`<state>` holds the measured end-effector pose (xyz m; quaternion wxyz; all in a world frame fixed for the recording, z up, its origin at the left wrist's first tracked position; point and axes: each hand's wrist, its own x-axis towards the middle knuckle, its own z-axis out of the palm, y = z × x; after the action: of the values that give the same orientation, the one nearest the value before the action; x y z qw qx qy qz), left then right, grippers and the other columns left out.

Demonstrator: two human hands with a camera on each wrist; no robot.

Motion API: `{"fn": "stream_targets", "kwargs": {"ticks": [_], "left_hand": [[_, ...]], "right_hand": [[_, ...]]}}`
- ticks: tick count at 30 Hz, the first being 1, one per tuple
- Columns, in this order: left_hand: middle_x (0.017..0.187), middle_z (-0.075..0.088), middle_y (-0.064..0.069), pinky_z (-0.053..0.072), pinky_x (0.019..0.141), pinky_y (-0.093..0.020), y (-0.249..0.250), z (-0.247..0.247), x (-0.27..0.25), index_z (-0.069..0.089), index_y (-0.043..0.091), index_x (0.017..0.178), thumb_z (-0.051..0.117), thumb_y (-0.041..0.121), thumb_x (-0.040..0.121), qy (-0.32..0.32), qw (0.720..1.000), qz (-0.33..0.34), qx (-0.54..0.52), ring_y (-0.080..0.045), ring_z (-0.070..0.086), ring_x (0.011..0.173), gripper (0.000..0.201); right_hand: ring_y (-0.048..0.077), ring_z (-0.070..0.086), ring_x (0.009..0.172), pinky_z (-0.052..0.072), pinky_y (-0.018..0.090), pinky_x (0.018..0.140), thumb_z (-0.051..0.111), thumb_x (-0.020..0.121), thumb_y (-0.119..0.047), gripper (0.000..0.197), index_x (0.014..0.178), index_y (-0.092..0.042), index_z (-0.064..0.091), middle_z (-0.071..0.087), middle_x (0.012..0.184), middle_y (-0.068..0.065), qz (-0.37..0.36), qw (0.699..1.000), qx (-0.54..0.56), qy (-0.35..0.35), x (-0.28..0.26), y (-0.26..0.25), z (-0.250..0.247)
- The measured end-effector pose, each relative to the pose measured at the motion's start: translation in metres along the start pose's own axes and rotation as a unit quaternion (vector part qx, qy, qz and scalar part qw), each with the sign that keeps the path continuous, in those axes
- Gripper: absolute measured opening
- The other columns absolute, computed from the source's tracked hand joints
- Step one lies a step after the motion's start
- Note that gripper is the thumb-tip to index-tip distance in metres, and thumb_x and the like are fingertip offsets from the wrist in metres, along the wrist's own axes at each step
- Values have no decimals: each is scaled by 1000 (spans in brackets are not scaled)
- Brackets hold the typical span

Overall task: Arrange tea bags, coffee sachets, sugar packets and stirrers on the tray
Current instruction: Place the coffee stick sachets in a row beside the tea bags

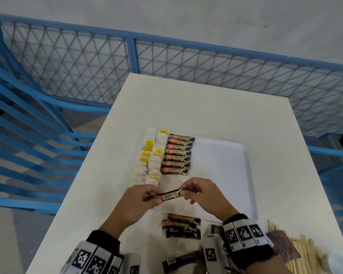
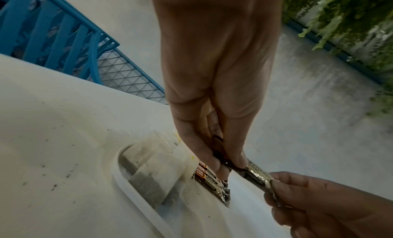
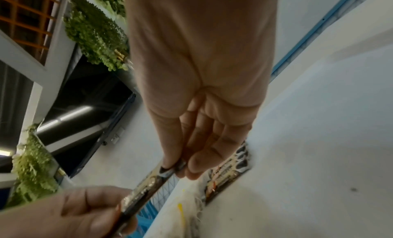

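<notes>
A coffee sachet (image 1: pixel 169 195) marked "GRANULES" hangs above the near edge of the white tray (image 1: pixel 226 165). My left hand (image 1: pixel 141 198) pinches its left end and my right hand (image 1: pixel 198 192) pinches its right end. The sachet (image 2: pixel 255 174) also shows in the left wrist view, and the sachet (image 3: pixel 149 182) in the right wrist view. On the tray's left side lie two columns of tea bags (image 1: pixel 150 157). Beside them is a column of several coffee sachets (image 1: pixel 178 153). The tray's right half is bare.
Loose coffee sachets (image 1: pixel 181 226) lie on the white table (image 1: pixel 206 107) near my wrists. Wooden stirrers (image 1: pixel 301 252) and brown packets (image 1: pixel 283 246) sit at the near right. A blue mesh fence (image 1: pixel 127 56) and blue chairs (image 1: pixel 28 135) surround the table.
</notes>
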<state>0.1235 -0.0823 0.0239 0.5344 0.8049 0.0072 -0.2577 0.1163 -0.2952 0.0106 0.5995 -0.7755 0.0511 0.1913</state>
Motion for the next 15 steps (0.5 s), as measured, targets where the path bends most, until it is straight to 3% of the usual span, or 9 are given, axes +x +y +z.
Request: {"fn": "stream_targets", "kwargs": {"ticks": [5, 7, 10, 15], "left_hand": [[71, 72, -8, 57, 75, -37, -1, 0, 4, 73, 14, 76, 77, 3, 73, 40, 999, -4, -6, -17, 66, 66, 12], [69, 70, -11, 56, 70, -32, -2, 3, 4, 70, 12, 70, 79, 8, 71, 74, 997, -3, 2, -19, 64, 63, 10], [66, 65, 0, 44, 58, -14, -9, 6, 1, 64, 20, 67, 76, 16, 77, 114, 990, 26, 79, -12, 58, 61, 16], [71, 68, 9, 44, 64, -13, -25, 5, -7, 62, 27, 74, 62, 23, 88, 80, 986, 24, 145, -6, 62, 70, 15]], "right_hand": [[3, 56, 58, 46, 16, 55, 67, 83, -11, 2, 85, -11, 68, 70, 70, -7, 30, 999, -28, 11, 0, 6, -2], [3, 54, 58, 44, 15, 54, 66, 84, -12, 3, 86, -11, 67, 70, 71, -9, 34, 999, -36, 15, 2, 7, -3], [5, 51, 57, 42, 14, 53, 64, 85, -11, 2, 85, -13, 65, 71, 76, -6, 44, 998, -28, 20, 8, 7, -6], [-3, 48, 51, 37, 9, 50, 62, 87, -9, 2, 88, -11, 62, 70, 85, 5, 74, 995, -15, 68, 20, 17, -17]]}}
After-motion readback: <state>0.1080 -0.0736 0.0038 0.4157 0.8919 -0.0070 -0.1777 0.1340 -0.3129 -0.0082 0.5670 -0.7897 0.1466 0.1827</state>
